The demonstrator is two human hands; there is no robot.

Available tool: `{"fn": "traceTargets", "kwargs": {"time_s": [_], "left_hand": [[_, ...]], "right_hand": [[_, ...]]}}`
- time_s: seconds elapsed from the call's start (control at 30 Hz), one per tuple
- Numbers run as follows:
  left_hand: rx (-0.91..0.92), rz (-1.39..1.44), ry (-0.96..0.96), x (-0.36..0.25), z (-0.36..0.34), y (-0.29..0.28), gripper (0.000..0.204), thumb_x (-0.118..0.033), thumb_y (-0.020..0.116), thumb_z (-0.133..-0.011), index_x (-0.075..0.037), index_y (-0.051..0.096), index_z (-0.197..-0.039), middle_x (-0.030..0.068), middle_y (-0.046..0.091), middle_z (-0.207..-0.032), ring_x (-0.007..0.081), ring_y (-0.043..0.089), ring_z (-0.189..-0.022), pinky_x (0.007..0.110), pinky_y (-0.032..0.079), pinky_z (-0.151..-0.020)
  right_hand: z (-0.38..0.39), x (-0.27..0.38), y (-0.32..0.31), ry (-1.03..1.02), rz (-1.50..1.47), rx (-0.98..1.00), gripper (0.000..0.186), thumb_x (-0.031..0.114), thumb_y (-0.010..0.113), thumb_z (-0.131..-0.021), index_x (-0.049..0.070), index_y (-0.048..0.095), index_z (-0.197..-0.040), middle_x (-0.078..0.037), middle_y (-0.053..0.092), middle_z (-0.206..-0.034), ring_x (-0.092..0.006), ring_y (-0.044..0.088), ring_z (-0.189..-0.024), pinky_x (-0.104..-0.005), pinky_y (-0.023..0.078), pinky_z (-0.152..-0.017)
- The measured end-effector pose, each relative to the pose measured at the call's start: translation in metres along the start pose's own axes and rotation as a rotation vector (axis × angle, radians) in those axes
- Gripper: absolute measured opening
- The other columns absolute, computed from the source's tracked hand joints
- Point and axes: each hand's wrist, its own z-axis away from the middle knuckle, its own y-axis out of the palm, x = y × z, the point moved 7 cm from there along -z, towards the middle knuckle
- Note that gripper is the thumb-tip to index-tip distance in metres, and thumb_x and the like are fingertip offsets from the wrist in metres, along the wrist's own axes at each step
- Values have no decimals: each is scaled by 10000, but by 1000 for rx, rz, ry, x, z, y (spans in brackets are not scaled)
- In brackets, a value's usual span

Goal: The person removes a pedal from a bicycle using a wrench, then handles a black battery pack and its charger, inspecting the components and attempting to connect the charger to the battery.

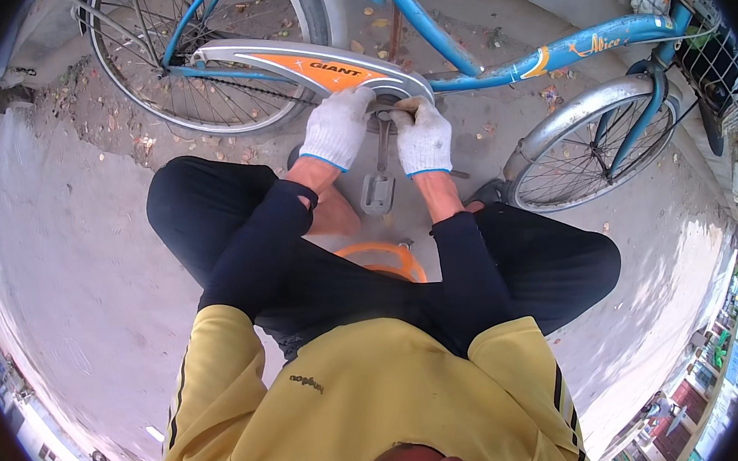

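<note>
Both my hands wear white knitted work gloves with blue cuffs and meet at the crank of a blue bicycle [435, 36]. My left hand [338, 129] is closed, its fingertips at the lower edge of the silver and orange chain guard [293, 61], just left of the crank's axle. On the other side of the crank arm [384, 146], my right hand [424, 138] has its fingers curled in a pinch, the tips dark with dirt. Whatever either hand grips is too small or hidden. Below them hangs a flat pedal [378, 193], pointing toward me.
The spoked rear wheel [205, 60] stands left, and the front wheel [598, 144] under a silver mudguard right. A wire basket [719, 68] hangs at the handlebar. Between my bent knees shows an orange round object [380, 260]. Dry leaves lie on the concrete ground [82, 256].
</note>
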Motion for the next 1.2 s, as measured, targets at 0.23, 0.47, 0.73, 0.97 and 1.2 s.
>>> {"fn": "traceTargets", "kwargs": {"time_s": [0.23,0.47,0.73,0.97,1.2], "left_hand": [[-8,189,117,-123,16,73,221,-95,661,-897,-84,695,-1115,162,720,-1071,398,699,-1007,500,577,-825],[117,102,169,-101,-14,61,250,-44,686,-907,-42,684,-1157,206,728,-1099,417,690,-1059,506,541,-916],[132,279,54,-77,1,70,213,-102,638,-994,13,697,-1164,208,755,-1051,353,736,-964,422,554,-871],[106,409,-98,-70,2,70,211,-53,643,-977,29,701,-1162,207,759,-1070,326,737,-964,401,554,-881],[127,190,205,-99,2,65,150,-67,650,-982,17,694,-1098,193,756,-1009,331,722,-874,412,542,-823]], "right_hand": [[65,-64,-126,177,12,-197,136,50,746,-892,1,713,-1015,-189,762,-956,-321,749,-849,-397,584,-801],[38,-54,-101,180,-4,-143,165,139,712,-896,11,683,-995,-265,713,-974,-460,688,-985,-501,543,-858],[41,-43,-100,194,49,-30,224,162,694,-889,0,678,-1043,-270,717,-994,-473,689,-994,-545,549,-853],[39,-45,-87,118,149,-131,185,151,688,-883,8,683,-1000,-262,717,-967,-471,688,-971,-551,550,-839],[58,-61,-98,179,3,-154,161,115,683,-884,12,687,-1008,-237,731,-983,-439,710,-978,-516,552,-854]]}}
